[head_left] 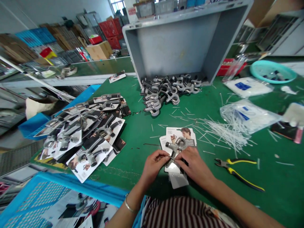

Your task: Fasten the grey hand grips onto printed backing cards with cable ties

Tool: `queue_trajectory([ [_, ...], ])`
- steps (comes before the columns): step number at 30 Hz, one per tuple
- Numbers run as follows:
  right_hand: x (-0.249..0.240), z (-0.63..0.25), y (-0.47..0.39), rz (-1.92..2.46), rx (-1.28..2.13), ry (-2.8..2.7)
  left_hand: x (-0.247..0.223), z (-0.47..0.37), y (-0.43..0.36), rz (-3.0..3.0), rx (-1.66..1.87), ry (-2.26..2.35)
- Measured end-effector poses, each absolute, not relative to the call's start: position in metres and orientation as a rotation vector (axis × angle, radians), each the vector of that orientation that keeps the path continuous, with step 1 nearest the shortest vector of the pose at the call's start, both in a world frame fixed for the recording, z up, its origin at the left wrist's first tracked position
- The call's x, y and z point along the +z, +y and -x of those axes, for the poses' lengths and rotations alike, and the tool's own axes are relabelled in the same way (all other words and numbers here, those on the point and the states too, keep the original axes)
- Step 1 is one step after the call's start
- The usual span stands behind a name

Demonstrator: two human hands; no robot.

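A grey and black hand grip tool (181,143) lies on a printed white card (169,134), on top of a small stack of cards on the green table. My left hand (155,163) is at the tool's lower left side, thumb and forefinger pinched at its handle. My right hand (190,160) pinches at the same spot from the right. What sits between the fingertips is too small to make out. White cable ties (228,134) are strewn to the right of the cards. Pliers with yellow and black handles (229,163) rest right of my right hand.
Carded tools (87,155) are piled on the left. A grey crate (178,47) on its side holds loose grip tools (163,88) at the back. Plastic bags (251,115) and a turquoise bowl (257,68) are on the right. A blue basket (30,193) stands lower left.
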State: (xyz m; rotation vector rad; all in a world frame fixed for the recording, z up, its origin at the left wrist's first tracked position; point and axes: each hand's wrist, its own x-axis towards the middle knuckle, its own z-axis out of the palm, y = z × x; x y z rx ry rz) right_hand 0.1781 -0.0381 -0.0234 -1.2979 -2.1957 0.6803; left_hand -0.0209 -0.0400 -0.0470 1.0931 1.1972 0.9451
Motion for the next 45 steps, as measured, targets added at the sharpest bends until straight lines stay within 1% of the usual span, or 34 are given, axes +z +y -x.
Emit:
queue_trajectory([
  [8,-0.023,-0.177,-0.038,1.305,0.657,-2.185,-0.042,0.022,-0.040,-1.066,0.907,1.149],
  [17,-0.023,-0.176,-0.039,1.351,0.639,-2.163,-0.047,0.023,-0.040,-1.092,0.900,1.144],
  [25,-0.023,-0.173,-0.037,1.315,0.623,-2.135,-0.038,0.019,-0.036,-1.459,0.895,1.197],
  [32,-0.020,-0.181,-0.027,1.275,0.635,-2.190,-0.041,0.021,-0.028,-1.191,0.913,1.202],
  [38,-0.017,-0.181,-0.027,1.268,0.594,-2.224,-0.040,0.021,-0.030,-1.153,0.903,1.147],
  [40,-0.017,-0.179,-0.027,1.255,0.592,-2.232,-0.038,0.020,-0.030,-1.235,0.882,1.154],
  [45,-0.018,-0.177,-0.027,1.241,0.624,-2.193,-0.024,0.023,-0.027,-1.697,0.832,1.169],
])
